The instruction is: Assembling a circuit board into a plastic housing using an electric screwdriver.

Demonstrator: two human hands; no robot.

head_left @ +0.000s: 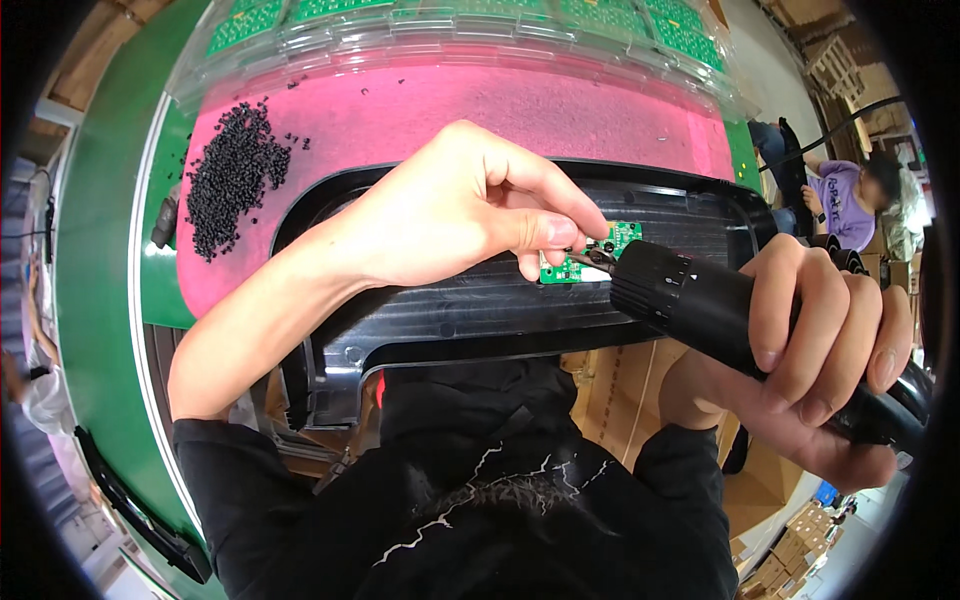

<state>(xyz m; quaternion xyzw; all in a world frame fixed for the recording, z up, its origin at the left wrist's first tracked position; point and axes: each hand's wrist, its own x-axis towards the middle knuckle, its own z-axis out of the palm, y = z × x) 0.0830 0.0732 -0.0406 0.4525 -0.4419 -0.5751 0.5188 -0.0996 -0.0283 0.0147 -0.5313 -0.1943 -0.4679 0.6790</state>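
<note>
A black electric screwdriver is gripped in my right hand, lying nearly level with its tip to the left. The tip reaches a small green circuit board that sits in a long black plastic housing. Over that board, my left hand has its thumb and fingers pinched together right beside the screwdriver tip. What the pinch holds, if anything, is too small and covered to name. The fingers hide part of the board.
On the pink mat a heap of tiny black pieces lies at the left. Clear plastic trays with green circuit boards stand at the back. A green table surface runs along the left. Another person is at the far right.
</note>
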